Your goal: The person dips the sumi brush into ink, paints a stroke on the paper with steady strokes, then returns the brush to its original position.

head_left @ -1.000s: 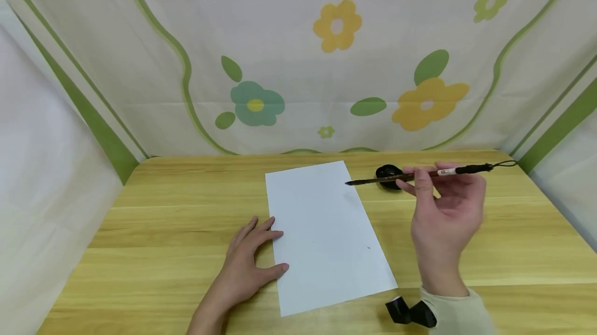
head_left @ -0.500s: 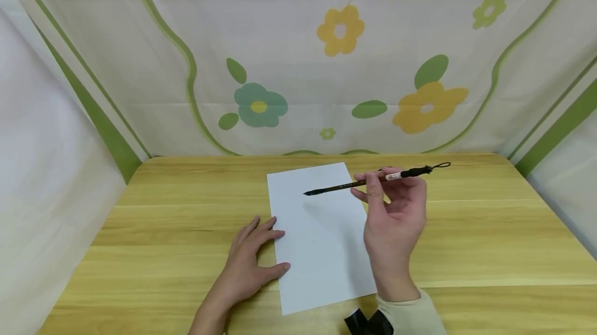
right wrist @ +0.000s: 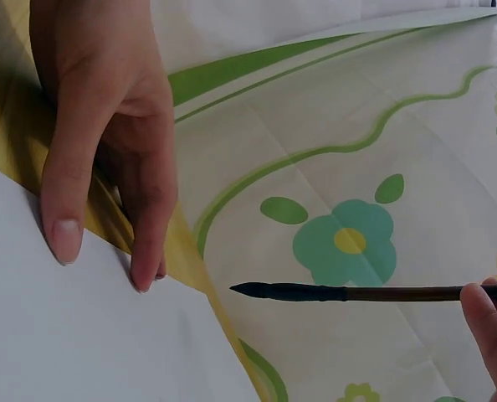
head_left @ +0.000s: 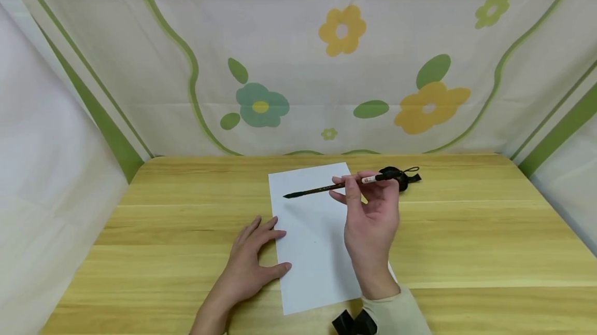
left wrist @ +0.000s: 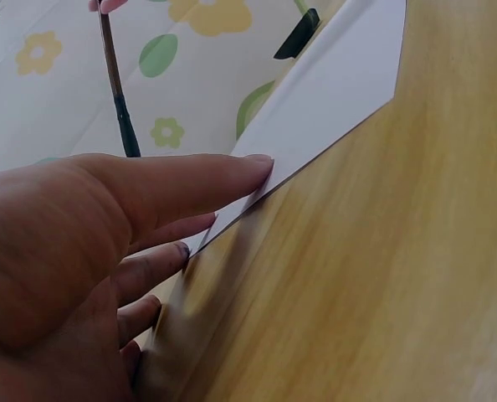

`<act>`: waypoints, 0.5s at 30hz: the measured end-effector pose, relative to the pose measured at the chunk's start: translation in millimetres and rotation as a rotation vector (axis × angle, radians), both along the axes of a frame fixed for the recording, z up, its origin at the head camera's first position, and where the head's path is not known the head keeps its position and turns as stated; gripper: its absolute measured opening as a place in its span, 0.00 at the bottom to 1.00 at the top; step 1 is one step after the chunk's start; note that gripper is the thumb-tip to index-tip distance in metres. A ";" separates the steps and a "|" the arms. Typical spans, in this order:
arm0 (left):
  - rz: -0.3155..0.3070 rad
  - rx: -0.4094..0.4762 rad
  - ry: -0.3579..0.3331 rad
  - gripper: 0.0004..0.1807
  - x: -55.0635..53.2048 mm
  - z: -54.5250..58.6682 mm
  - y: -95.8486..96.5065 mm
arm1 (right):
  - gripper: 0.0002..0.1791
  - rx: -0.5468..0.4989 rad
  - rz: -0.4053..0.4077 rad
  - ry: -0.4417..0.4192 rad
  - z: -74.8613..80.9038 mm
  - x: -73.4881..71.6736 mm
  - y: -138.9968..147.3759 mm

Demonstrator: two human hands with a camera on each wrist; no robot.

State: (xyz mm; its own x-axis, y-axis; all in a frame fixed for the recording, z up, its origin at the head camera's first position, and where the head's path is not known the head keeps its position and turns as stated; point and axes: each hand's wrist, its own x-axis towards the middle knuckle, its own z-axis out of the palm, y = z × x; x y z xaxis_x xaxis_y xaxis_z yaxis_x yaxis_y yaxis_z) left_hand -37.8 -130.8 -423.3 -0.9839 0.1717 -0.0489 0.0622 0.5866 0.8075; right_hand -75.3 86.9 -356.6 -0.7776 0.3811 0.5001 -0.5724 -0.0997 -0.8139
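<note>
A white sheet of paper [head_left: 308, 273] lies slightly turned on the wooden table. My left hand [head_left: 249, 265] rests along its left edge, fingers spread, with the thumb and fingertips touching the paper. Above the sheet's upper part, my right hand [head_left: 373, 226] pinches a dark calligraphy brush [head_left: 322, 189] between thumb and fingers. The brush is held nearly level, its black tip pointing left. In the right wrist view the brush tip [right wrist: 290, 291] is apart from the paper. Part of the sheet is hidden behind my right hand and forearm.
A rounded black object [head_left: 402, 183] sits at the back of the table beyond my right hand, partly hidden. Black pieces [head_left: 354, 322] are by the right sleeve [head_left: 396, 311]. A flowered curtain [head_left: 298, 65] hangs behind the wooden table [head_left: 163, 221].
My right hand has carried the brush leftward from beside the black object to over the paper's upper left. The left hand has stayed on the sheet's edge.
</note>
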 end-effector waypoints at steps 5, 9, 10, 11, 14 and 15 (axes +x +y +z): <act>-0.002 0.003 0.008 0.30 -0.6 0.9 1.0 | 0.13 0.015 0.020 -0.033 -8.8 -1.9 -4.4; -0.002 0.008 0.006 0.30 -0.5 1.7 1.5 | 0.15 0.029 0.027 -0.042 -13.1 -2.8 -6.5; -0.002 0.009 0.005 0.30 -0.4 1.8 1.5 | 0.15 0.033 0.029 -0.042 -13.7 -2.8 -7.0; -0.001 0.008 0.004 0.30 -0.4 2.0 1.5 | 0.16 0.039 0.033 -0.044 -14.4 -3.0 -7.3; -0.001 0.006 0.002 0.30 -0.3 2.3 1.4 | 0.16 0.059 0.039 -0.044 -15.9 -3.0 -8.3; -0.001 0.006 0.002 0.30 -0.3 2.4 1.4 | 0.16 0.064 0.041 -0.045 -16.0 -2.8 -8.5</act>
